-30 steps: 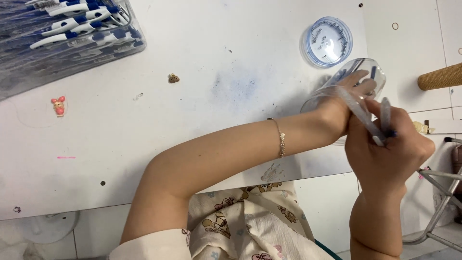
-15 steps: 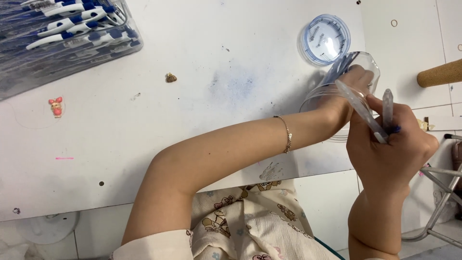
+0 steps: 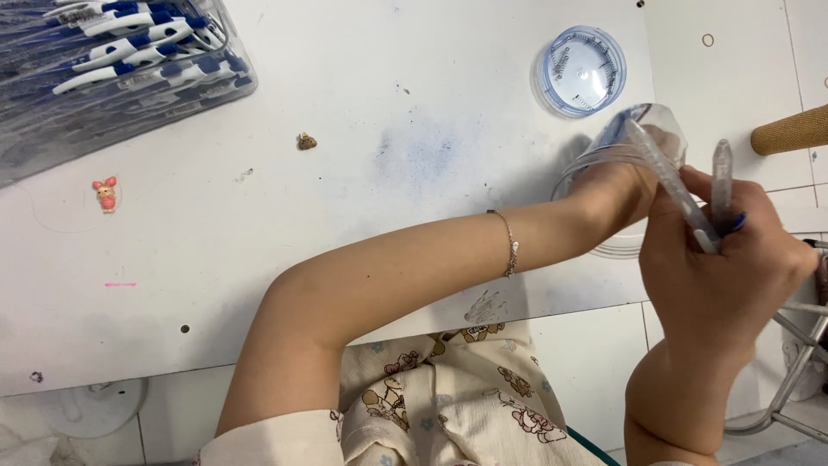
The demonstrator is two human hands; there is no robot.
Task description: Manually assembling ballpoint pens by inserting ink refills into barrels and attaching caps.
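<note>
My left hand (image 3: pixel 617 194) tilts the clear cup (image 3: pixel 634 142) at right of frame for access; my right hand (image 3: pixel 720 267) is clamped on two pen barrels (image 3: pixel 681 194).

A white tabletop (image 3: pixel 259 259) fills most of the view, scuffed, with a bluish smudge (image 3: pixel 423 155) near its middle, a short pink mark (image 3: pixel 121 284) toward its near edge and small dark holes. Below its edge lies a floor of pale tiles (image 3: pixel 595 362) with thin grey joints. At the far right stands a grey metal frame (image 3: pixel 798 380), and the light is even and soft.
</note>
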